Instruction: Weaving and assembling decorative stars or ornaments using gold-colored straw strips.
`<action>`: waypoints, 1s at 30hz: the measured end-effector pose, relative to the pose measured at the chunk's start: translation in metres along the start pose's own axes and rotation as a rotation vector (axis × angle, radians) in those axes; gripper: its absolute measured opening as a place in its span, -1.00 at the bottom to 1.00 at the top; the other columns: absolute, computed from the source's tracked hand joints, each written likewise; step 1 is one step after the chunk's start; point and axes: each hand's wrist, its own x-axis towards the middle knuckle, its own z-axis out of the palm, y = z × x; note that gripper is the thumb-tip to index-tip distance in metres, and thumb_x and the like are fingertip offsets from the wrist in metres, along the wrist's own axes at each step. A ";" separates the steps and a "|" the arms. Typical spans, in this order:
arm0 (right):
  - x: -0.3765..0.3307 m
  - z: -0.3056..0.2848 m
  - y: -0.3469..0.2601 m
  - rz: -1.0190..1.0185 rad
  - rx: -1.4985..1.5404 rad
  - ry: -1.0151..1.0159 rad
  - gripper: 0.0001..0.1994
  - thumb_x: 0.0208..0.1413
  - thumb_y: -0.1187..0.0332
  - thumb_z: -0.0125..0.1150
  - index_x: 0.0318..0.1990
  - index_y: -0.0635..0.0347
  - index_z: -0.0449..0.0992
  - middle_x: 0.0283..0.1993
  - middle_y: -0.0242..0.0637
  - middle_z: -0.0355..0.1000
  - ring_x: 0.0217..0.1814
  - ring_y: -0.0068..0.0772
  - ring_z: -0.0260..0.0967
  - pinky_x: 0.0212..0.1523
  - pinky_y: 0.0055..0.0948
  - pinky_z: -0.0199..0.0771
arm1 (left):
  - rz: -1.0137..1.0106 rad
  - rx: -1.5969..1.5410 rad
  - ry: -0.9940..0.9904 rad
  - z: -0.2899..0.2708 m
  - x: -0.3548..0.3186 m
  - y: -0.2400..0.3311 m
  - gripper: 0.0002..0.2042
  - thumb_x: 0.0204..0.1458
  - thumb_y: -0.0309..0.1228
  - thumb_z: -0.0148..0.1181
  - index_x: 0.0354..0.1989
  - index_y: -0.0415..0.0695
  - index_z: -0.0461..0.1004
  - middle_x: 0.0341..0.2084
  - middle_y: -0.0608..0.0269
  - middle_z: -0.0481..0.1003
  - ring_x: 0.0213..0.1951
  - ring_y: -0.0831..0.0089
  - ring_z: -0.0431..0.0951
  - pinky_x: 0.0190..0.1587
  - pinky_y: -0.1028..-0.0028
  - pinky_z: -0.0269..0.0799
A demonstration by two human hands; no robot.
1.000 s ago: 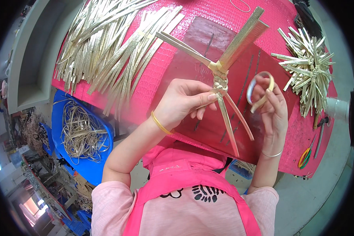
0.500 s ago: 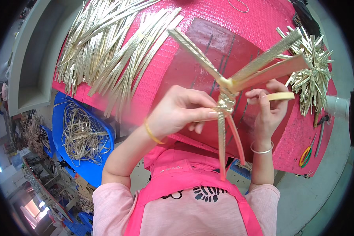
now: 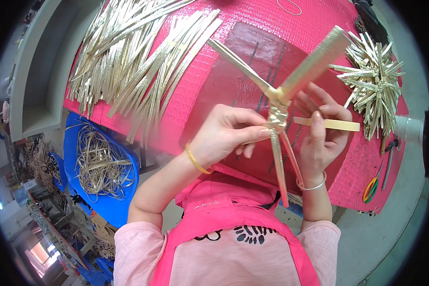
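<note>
My left hand (image 3: 228, 131) pinches a braid of shiny gold strips (image 3: 278, 114) just below its knotted middle, thumb and fingers pressed together. From the knot, a bundle of narrow strips points up left and a wider one up right. Below it hang a gold end and a pinkish one, the gold tipped in pink. Beside the braid, my right hand (image 3: 321, 143) carries a thin pale yellow roll of tape (image 3: 344, 125), seen edge-on across its fingers. Its upper fingers are raised and slightly blurred near the wide bundle.
A dark red mat (image 3: 209, 114) lies on the pink table cover (image 3: 195, 62). Loose gold strips (image 3: 124, 57) spread at the far left; a tied gold bundle (image 3: 379, 81) and scissors (image 3: 371, 189) lie right. Left of the table, a blue basin (image 3: 105, 207) holds tangled strips.
The braid has turned slightly, its hanging ends shifting right. The two upper right bundles now appear as one wide band. My right hand has turned, its upper fingers moving closer to the knot.
</note>
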 end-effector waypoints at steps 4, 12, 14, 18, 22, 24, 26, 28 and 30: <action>0.006 -0.001 -0.007 0.211 0.241 0.084 -0.83 -0.03 0.49 -0.14 -0.25 0.22 0.12 -0.05 0.12 0.13 -0.10 -0.04 0.26 -0.16 -0.32 0.36 | 0.019 -0.089 -0.033 -0.004 0.000 -0.001 -0.86 -0.13 -0.48 0.09 -0.40 -0.27 0.45 -0.58 0.29 0.38 -0.69 0.65 0.35 -0.69 0.74 0.18; -0.010 0.013 -0.006 0.252 0.473 0.017 -0.84 -0.04 0.53 -0.12 -0.27 0.26 0.13 -0.06 0.11 0.11 -0.07 -0.07 0.23 -0.13 -0.27 0.34 | -0.093 -0.118 -0.154 0.007 0.006 0.004 -0.86 -0.12 -0.50 0.08 -0.42 -0.34 0.43 -0.46 0.20 0.39 -0.64 0.59 0.41 -0.63 0.70 0.31; -0.010 0.011 -0.004 0.261 0.316 0.083 -0.86 -0.05 0.57 -0.12 -0.30 0.29 0.14 -0.08 0.11 0.14 -0.12 -0.15 0.28 -0.20 -0.36 0.38 | 0.020 -0.066 -0.119 0.005 0.004 0.000 -0.87 -0.12 -0.50 0.07 -0.44 -0.33 0.44 -0.58 0.24 0.40 -0.68 0.61 0.39 -0.66 0.70 0.27; -0.006 -0.006 0.002 0.020 -0.410 -0.203 -0.82 -0.09 0.56 0.00 -0.26 0.32 0.33 -0.31 -0.22 0.38 -0.44 -0.59 0.33 -0.49 -0.67 0.30 | 0.108 0.085 -0.055 -0.002 -0.007 0.009 -0.87 -0.13 -0.50 0.08 -0.44 -0.33 0.44 -0.60 0.23 0.42 -0.68 0.63 0.39 -0.68 0.70 0.24; -0.006 -0.011 0.007 0.439 -0.171 -0.213 -0.90 -0.13 0.47 0.12 -0.44 0.33 0.42 -0.48 -0.40 0.39 -0.46 -0.70 0.26 -0.49 -0.70 0.25 | 0.124 0.168 0.114 0.003 -0.004 0.008 -0.88 -0.11 -0.52 0.05 -0.42 -0.30 0.44 -0.66 0.25 0.40 -0.73 0.65 0.35 -0.73 0.71 0.20; 0.008 -0.017 -0.001 0.329 -0.549 -0.132 -0.93 -0.09 0.49 0.08 -0.46 0.33 0.41 -0.51 -0.39 0.38 -0.52 -0.74 0.22 -0.53 -0.75 0.19 | 0.138 0.220 0.244 0.005 0.002 0.006 -0.88 -0.11 -0.52 0.03 -0.42 -0.30 0.44 -0.69 0.27 0.39 -0.75 0.67 0.33 -0.75 0.71 0.18; 0.009 -0.018 -0.021 0.409 -0.178 0.037 -0.92 -0.11 0.49 0.08 -0.54 0.32 0.39 -0.59 -0.33 0.36 -0.61 -0.73 0.19 -0.59 -0.77 0.15 | 0.153 0.268 0.379 0.004 0.012 0.001 -0.88 -0.10 -0.53 0.01 -0.42 -0.30 0.43 -0.72 0.30 0.38 -0.77 0.68 0.31 -0.76 0.71 0.16; -0.008 -0.015 -0.026 0.535 0.123 -0.145 -0.89 -0.11 0.45 0.10 -0.54 0.31 0.39 -0.61 -0.32 0.36 -0.66 -0.72 0.18 -0.63 -0.76 0.14 | 0.279 0.199 0.454 0.004 0.023 -0.008 -0.88 -0.08 -0.52 -0.01 -0.41 -0.31 0.42 -0.75 0.33 0.37 -0.79 0.70 0.27 -0.77 0.71 0.13; -0.017 0.008 -0.018 0.664 -0.006 -0.196 -0.88 -0.12 0.42 0.13 -0.56 0.26 0.37 -0.66 -0.39 0.32 -0.67 -0.76 0.16 -0.70 -0.79 0.04 | 0.297 0.123 0.435 0.012 0.028 -0.010 -0.88 -0.07 -0.52 -0.02 -0.41 -0.33 0.40 -0.74 0.33 0.37 -0.79 0.71 0.25 -0.76 0.70 0.11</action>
